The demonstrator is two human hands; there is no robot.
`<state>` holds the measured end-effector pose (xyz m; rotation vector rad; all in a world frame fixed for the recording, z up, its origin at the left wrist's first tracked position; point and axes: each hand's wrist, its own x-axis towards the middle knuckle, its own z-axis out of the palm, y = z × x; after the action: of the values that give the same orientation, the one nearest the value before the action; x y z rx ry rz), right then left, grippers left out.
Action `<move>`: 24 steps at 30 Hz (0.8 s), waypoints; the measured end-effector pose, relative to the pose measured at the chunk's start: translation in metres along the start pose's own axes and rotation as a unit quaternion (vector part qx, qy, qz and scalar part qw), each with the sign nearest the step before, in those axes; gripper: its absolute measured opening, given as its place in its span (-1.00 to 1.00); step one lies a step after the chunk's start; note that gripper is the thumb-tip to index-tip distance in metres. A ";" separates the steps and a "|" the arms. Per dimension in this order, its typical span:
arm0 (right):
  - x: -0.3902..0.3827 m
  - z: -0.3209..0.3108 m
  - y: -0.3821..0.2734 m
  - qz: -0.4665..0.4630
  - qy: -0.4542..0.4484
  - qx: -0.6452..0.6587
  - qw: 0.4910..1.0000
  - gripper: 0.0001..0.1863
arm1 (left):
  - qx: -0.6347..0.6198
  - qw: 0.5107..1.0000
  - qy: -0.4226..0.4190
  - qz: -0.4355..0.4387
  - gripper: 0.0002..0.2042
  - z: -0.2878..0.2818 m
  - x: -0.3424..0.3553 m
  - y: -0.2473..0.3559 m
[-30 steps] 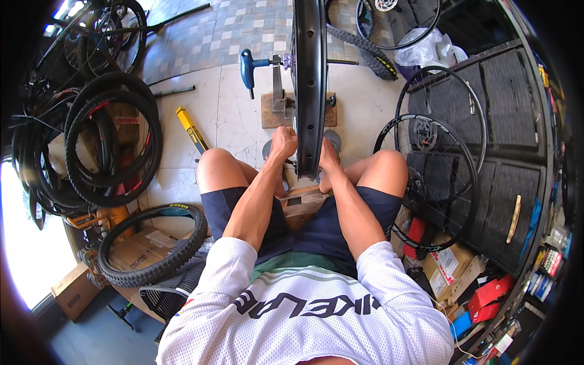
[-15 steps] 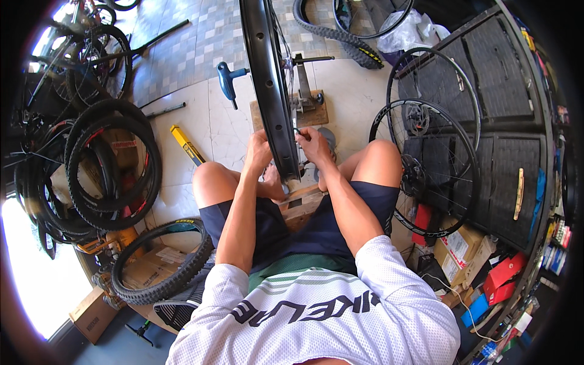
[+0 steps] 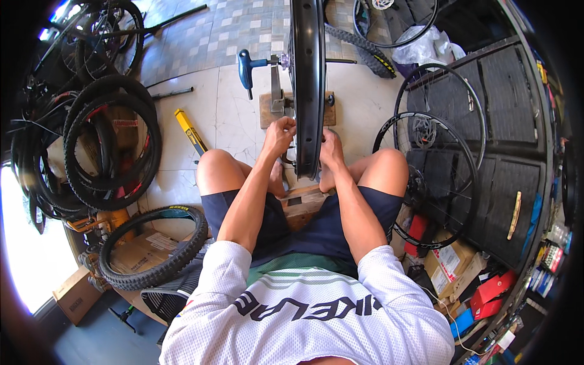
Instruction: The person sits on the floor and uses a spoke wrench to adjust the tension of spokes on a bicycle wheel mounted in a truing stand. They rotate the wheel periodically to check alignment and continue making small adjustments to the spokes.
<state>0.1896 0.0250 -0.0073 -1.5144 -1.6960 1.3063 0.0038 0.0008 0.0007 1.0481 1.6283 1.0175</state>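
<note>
A black bike wheel rim (image 3: 308, 91) stands upright, edge-on, on a metal truing stand (image 3: 277, 91) with a wooden base (image 3: 266, 111). A blue T-handled tool (image 3: 245, 70) juts from the stand's left. My left hand (image 3: 280, 132) is closed against the rim's left side, around spoke height; what its fingertips grip is hidden or too small to name. My right hand (image 3: 331, 148) is closed at the rim's right side, fingers partly hidden behind the rim, their contents unclear. A yellow boxed item (image 3: 190, 131) lies on the floor (image 3: 225, 115) left of the stand.
Tyres (image 3: 103, 191) and bikes (image 3: 109, 48) crowd the left. A loose tyre (image 3: 140, 271) rests on cardboard at lower left. Spare wheels (image 3: 456, 237) lean against black panels (image 3: 499, 207) at right, with boxes (image 3: 490, 292) below. A plastic bag (image 3: 420, 45) lies upper right.
Half a second ago the view was shifted, with the rim slanting left; now it appears straight again. My left hand has moved up along the rim; my right sits slightly lower beside it.
</note>
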 end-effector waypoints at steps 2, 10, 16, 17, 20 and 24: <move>0.000 0.002 0.000 -0.024 0.000 -0.024 0.999 -0.72 | -0.004 1.000 0.013 0.019 -0.84 0.001 0.007 -0.015; 0.000 0.002 -0.003 -0.008 -0.014 -0.047 0.999 -0.71 | -0.017 0.999 0.020 0.041 -0.83 0.004 0.015 -0.031; -0.001 0.003 -0.001 0.035 -0.039 -0.022 0.998 -0.68 | -0.079 0.996 0.018 0.032 -0.84 0.007 0.015 -0.033; -0.002 0.001 -0.001 0.063 -0.043 -0.027 0.997 -0.68 | -0.002 0.999 -0.006 0.047 -0.84 0.006 0.017 -0.030; -0.004 0.006 -0.006 0.066 -0.038 -0.021 0.997 -0.67 | 0.010 0.999 0.038 0.012 -0.81 0.007 0.009 -0.035; -0.005 0.010 0.006 0.060 -0.037 -0.031 0.997 -0.67 | 0.012 0.999 0.013 0.028 -0.75 0.005 0.011 -0.048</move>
<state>0.1851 0.0164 -0.0157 -1.6460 -1.7291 1.3973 -0.0024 -0.0020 -0.0479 1.1057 1.6425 1.0546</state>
